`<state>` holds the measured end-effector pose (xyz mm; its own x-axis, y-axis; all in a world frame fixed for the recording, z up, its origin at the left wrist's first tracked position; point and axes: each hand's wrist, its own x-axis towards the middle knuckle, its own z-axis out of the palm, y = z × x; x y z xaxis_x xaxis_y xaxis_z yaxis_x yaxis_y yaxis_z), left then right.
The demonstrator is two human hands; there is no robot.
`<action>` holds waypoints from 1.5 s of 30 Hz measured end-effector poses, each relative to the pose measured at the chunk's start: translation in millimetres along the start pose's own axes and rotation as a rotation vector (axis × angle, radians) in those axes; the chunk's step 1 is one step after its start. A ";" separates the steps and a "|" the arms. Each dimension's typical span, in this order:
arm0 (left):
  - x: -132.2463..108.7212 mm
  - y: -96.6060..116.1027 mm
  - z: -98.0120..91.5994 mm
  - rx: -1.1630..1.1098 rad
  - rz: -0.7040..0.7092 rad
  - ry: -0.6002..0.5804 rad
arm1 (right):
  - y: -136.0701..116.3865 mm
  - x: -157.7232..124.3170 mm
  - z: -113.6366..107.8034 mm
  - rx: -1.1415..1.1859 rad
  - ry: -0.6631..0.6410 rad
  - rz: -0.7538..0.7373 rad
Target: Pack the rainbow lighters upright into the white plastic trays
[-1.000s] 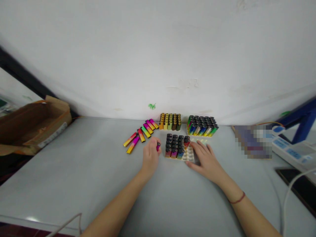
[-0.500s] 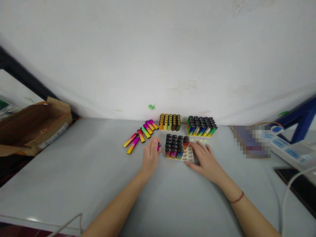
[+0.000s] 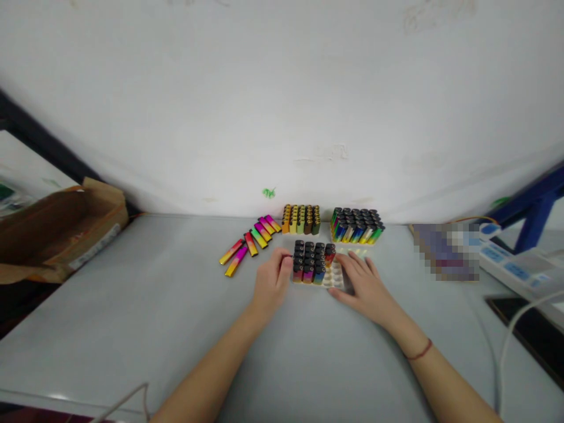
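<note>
A white tray [image 3: 333,278] holds rows of upright lighters with black tops [image 3: 309,258], and bare slots show at its right side. My left hand [image 3: 272,280] is closed just left of the tray, its thumb and fingers pinched round a lighter that is mostly hidden. On the tray's right side rests my right hand [image 3: 362,286], fingers spread, thumb at the front corner. Several loose lighters [image 3: 237,261], pink, yellow, red and green, lie on the table to the left and behind my left hand.
Behind the tray stand a block of gold-topped lighters [image 3: 301,220] and a block of black-topped ones [image 3: 357,225]. A cardboard box [image 3: 94,214] is at the left. A power strip [image 3: 506,264], dark phone-like slab [image 3: 529,335] and cables lie at the right.
My left hand has turned and shifted slightly right, nearer the tray; the purple lighter in it is now mostly covered. My right hand stays at the tray. The view has shifted slightly.
</note>
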<state>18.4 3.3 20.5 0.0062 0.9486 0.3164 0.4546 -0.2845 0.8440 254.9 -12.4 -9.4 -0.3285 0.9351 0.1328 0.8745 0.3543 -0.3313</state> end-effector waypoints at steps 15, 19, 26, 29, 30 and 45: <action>11.5 36.1 -11.1 0.175 0.199 -0.017 | -6.5 2.3 -5.4 0.045 -0.003 0.015; 22.0 51.5 -8.6 -0.054 0.157 -0.137 | -6.2 2.8 -5.2 0.053 -0.005 0.019; 43.6 68.5 3.8 -0.098 0.282 -0.164 | -7.1 3.4 -6.3 0.066 -0.027 0.033; 48.2 69.2 6.3 0.053 0.341 -0.234 | -7.5 3.9 -6.2 0.063 -0.034 0.037; 48.6 68.8 7.0 0.101 0.355 -0.276 | -7.6 4.0 -5.9 0.061 -0.032 0.035; 36.2 46.5 19.9 0.535 0.494 -0.336 | -7.1 4.0 -3.6 0.061 -0.008 0.026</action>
<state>57.6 27.2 62.6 0.5474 0.7455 0.3803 0.6942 -0.6582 0.2912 248.7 -11.2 -3.1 -0.3086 0.9441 0.1159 0.8595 0.3290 -0.3912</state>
